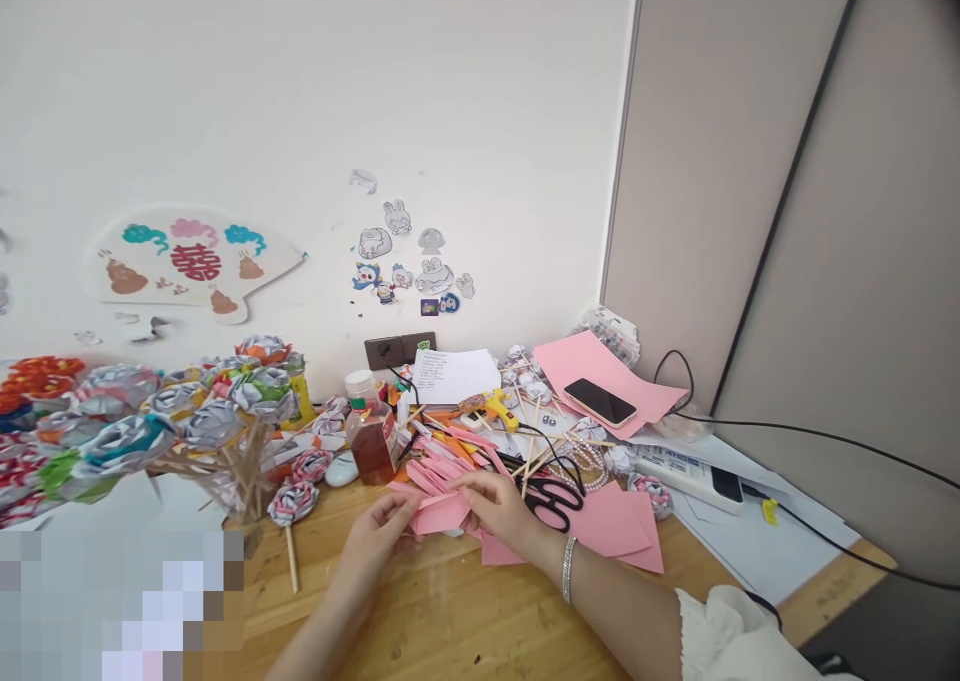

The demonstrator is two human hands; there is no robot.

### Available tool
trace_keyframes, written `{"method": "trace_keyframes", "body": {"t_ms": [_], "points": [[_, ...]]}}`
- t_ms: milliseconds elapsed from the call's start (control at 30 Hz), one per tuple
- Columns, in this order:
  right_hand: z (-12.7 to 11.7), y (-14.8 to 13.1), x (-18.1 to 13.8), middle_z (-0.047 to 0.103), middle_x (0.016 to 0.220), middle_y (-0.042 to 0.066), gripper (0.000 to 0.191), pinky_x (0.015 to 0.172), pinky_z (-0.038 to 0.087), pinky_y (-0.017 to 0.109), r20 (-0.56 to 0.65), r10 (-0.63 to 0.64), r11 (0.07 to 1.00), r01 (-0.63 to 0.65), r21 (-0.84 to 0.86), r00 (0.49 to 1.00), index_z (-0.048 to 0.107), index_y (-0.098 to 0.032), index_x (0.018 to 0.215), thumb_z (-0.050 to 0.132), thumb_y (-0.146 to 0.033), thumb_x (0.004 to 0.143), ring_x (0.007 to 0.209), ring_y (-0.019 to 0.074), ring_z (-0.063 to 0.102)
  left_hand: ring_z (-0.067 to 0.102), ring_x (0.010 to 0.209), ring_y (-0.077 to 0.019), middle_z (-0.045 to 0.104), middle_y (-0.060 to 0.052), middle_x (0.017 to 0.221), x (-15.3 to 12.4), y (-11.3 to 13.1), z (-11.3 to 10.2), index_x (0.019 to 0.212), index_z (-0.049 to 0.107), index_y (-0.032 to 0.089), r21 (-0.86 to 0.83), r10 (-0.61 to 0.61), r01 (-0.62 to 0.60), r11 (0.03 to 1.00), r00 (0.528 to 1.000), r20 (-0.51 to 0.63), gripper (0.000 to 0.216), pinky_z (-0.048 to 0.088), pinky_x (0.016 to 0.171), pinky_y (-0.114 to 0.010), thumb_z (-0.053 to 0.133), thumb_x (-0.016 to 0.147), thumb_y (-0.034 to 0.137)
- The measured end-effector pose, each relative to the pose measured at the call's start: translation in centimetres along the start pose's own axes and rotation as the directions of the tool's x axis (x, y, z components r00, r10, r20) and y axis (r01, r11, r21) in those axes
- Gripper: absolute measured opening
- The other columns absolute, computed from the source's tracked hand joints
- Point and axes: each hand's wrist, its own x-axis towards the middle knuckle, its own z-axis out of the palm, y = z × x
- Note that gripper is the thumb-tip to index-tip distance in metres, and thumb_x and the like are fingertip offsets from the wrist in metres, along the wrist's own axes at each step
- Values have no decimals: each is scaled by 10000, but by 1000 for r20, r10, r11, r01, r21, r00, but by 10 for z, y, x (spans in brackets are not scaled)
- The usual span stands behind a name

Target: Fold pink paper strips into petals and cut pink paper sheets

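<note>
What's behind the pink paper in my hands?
Behind the pink paper, held between left hand and right hand, lie pink and orange strips and, further back, a yellow glue gun. Whatever's directly beneath the strips is covered.

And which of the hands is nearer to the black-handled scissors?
Right. The right hand is just left of the black-handled scissors, holding one side of the pink paper; the left hand is farther left, at the paper's other side.
</note>
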Motion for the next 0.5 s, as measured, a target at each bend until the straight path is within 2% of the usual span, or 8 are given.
{"method": "trace_keyframes", "body": {"t_ms": [67, 233, 500], "points": [[-1, -1, 0, 517, 567, -22, 258, 439, 386, 193, 22, 18, 1000, -17, -12, 1000, 586, -174, 934, 476, -353, 784, 450, 83, 491, 516, 443, -97, 576, 45, 518, -1, 2, 0, 643, 596, 159, 33, 12, -12, 999, 1000, 3, 336, 437, 475, -225, 688, 505, 450], [-2, 2, 2, 532, 617, -2, 290, 471, 396, 195, 57, 35, 991, -27, -134, 998, 602, -142, 773, 503, -414, 756, 494, 85, 481, 508, 451, -107, 580, 38, 513, -2, 4, 0, 646, 609, 155, 118, 49, -47, 992, 999, -15, 352, 422, 467, -226, 683, 491, 463], [-2, 6, 4, 537, 597, -7, 267, 449, 351, 187, 48, 41, 985, -33, -167, 998, 614, -147, 802, 517, -391, 750, 474, 78, 447, 520, 444, -115, 594, 29, 507, -4, 5, 1, 619, 607, 163, 181, 57, -48, 982, 997, -44, 307, 417, 469, -224, 669, 518, 446]]}}
